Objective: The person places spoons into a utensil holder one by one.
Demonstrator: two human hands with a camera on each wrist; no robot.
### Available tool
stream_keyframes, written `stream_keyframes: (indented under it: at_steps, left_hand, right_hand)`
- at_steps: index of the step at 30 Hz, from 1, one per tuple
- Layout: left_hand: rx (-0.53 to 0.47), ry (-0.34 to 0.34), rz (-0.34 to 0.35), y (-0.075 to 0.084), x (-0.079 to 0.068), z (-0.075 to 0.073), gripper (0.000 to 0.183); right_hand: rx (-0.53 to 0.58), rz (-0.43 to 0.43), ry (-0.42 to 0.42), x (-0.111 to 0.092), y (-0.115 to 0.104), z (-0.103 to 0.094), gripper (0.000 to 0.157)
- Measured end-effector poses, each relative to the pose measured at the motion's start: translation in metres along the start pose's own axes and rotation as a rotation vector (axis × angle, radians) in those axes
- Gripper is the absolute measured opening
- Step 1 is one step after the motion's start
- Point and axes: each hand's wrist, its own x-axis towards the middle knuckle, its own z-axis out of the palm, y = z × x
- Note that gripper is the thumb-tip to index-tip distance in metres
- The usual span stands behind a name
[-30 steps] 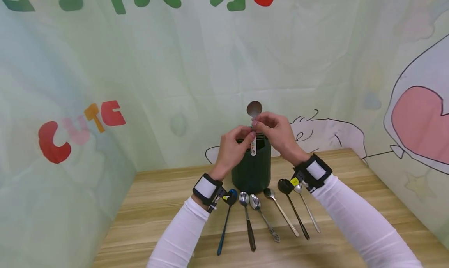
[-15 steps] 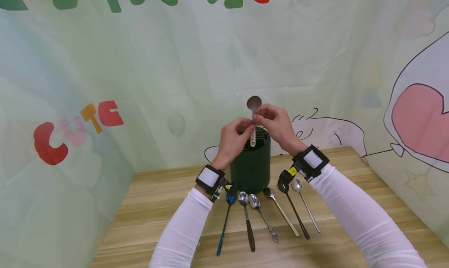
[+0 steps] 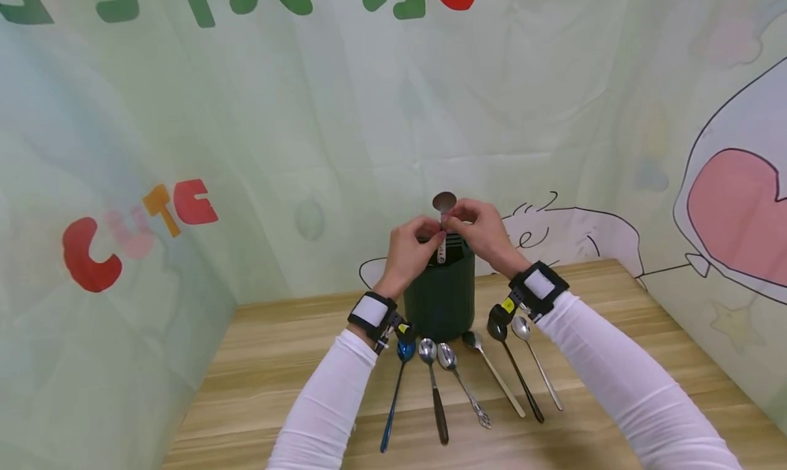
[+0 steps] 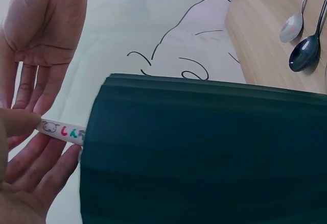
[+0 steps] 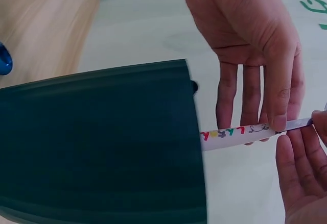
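Over the top of a dark green cylindrical holder, both hands pinch one spoon with a round metal bowl pointing up. My left hand has thumb and fingertips on its white handle, printed with colourful letters and a small animal face. Close beside it, my right hand pinches the narrow neck just below the bowl. The handle's lower end overlaps the holder's opening in the head view. In both wrist views that end disappears behind the holder's rim.
Several long-handled spoons lie in a row on the wooden table before the holder, among them a blue spoon, a dark-handled spoon and a black spoon. A printed cloth hangs close behind the holder.
Both hands rose slightly with the spoon, then came down again. The handle's end has shifted from in front of the holder to over its opening, and the bowl looks more tilted.
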Motion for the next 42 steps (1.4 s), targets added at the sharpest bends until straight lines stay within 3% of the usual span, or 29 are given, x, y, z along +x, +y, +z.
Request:
stream_keyframes:
  at_steps: [14, 33, 42]
  left_hand:
    - [0.036, -0.027, -0.057, -0.010, -0.001, 0.009, 0.014]
    - [0.082, -0.067, -0.058, -0.017, -0.004, 0.010, 0.007]
    - [0.142, -0.111, -0.064, -0.016, -0.004, 0.011, 0.008]
  right_hand:
    - [-0.081, -0.029, 0.019, -0.004, 0.015, 0.007, 0.010]
    - [-0.252, -0.068, -0.004, -0.011, 0.028, 0.012, 0.007]
    - [-0.294, -0.044, -0.034, -0.011, 0.032, 0.012, 0.008]
